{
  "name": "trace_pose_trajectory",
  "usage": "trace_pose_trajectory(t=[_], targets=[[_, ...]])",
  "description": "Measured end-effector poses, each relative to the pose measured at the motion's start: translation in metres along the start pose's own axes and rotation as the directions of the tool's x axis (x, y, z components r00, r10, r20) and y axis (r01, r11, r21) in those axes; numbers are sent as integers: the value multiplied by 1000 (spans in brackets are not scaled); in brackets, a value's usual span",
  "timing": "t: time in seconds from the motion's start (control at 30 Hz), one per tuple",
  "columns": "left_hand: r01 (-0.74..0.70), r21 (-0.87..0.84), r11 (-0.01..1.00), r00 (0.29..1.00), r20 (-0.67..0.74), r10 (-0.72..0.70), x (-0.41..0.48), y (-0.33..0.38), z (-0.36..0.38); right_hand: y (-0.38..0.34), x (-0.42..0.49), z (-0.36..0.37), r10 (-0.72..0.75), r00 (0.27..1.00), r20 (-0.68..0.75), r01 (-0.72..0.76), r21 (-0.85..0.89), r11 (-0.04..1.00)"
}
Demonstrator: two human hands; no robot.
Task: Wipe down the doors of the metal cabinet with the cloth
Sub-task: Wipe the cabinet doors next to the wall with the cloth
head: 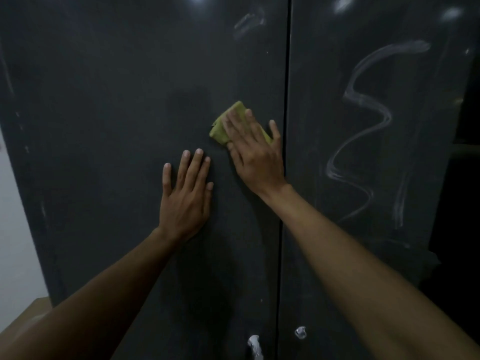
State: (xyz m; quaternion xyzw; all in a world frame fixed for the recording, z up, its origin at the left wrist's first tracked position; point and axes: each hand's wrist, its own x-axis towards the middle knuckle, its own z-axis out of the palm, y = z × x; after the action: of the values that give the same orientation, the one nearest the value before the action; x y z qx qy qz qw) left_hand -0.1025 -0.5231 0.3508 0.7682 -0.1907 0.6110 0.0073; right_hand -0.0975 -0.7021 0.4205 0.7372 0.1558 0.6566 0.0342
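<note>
Right hand (253, 154), fingers flat, presses the folded yellow-green cloth (220, 127) onto the left door (104, 100), mid-frame; cloth half hidden. Left hand (185, 196) rests open below it.

The left door (104, 113), around the cloth (220, 129), looks like dark painted metal, smooth and mostly matt, with a faint sheen high above the cloth; the cloth is yellow-green fabric, soft, folded thick; the right door (420, 141), right of the cloth, has the same dark finish under pale, dusty smears (363, 105); well below the cloth a handle (254, 345) glints like bright metal.
</note>
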Motion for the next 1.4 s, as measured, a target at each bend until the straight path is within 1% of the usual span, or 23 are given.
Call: trace_pose_trajectory(t=[0.1,0.2,0.27,0.33,0.53,0.57,0.63,0.7,0.77,0.8,0.87,0.93,1.03,1.1,1.13,1.2,1.3,1.37,1.4], targets=[[-13,2,1000,1000,-12,13,5,2,0,9,-13,-5,171,985,6,-171,-4,985],[2,-5,1000,1000,-4,-2,8,3,0,9,-28,-11,348,938,12,-348,37,937],[-8,1,1000,1000,7,8,9,2,-2,5,-29,-11,390,921,10,-390,66,919],[-39,19,999,999,15,39,13,-3,-4,2,-19,-11,385,923,-2,-383,89,919],[-105,52,993,994,41,103,35,-16,-17,-2,24,-4,294,954,-54,-286,132,949],[-104,52,993,994,38,102,38,-16,-19,-4,29,-3,243,968,-54,-236,117,965],[-96,43,994,995,29,95,44,-16,-21,-2,37,-2,84,996,-40,-80,83,993],[-84,24,996,996,10,83,50,-13,-21,9,43,-3,-78,997,-25,79,56,995],[-65,12,998,998,-9,65,56,-11,-20,24,48,-6,-162,987,-17,162,35,986],[-57,9,998,998,-18,57,60,-10,-19,31,49,-8,-163,986,-18,164,30,986],[-43,10,999,998,-37,43,65,-9,-18,39,48,-10,-75,997,-33,76,29,997],[-30,9,1000,998,-58,31,70,-7,-18,40,43,-10,92,994,-59,-91,32,995],[4,-10,1000,997,-76,-5,74,-3,-18,28,32,-8,354,933,-68,-348,92,933],[25,-26,999,997,-66,-27,76,-1,-19,15,26,-5,462,885,-60,-451,143,881],[34,-32,999,998,-59,-36,77,-1,-19,9,26,-4,484,873,-54,-471,159,867],[43,-36,998,998,-53,-45,80,0,-20,3,28,-2,460,887,-45,-445,183,877],[55,-44,998,997,-55,-57,84,3,-22,6,43,-2,258,965,-50,-247,172,954],[64,-43,997,996,-57,-66,87,4,-22,13,56,-3,138,989,-48,-130,132,983],[66,-37,997,996,-60,-69,89,4,-21,18,62,-4,115,992,-49,-109,109,988]])
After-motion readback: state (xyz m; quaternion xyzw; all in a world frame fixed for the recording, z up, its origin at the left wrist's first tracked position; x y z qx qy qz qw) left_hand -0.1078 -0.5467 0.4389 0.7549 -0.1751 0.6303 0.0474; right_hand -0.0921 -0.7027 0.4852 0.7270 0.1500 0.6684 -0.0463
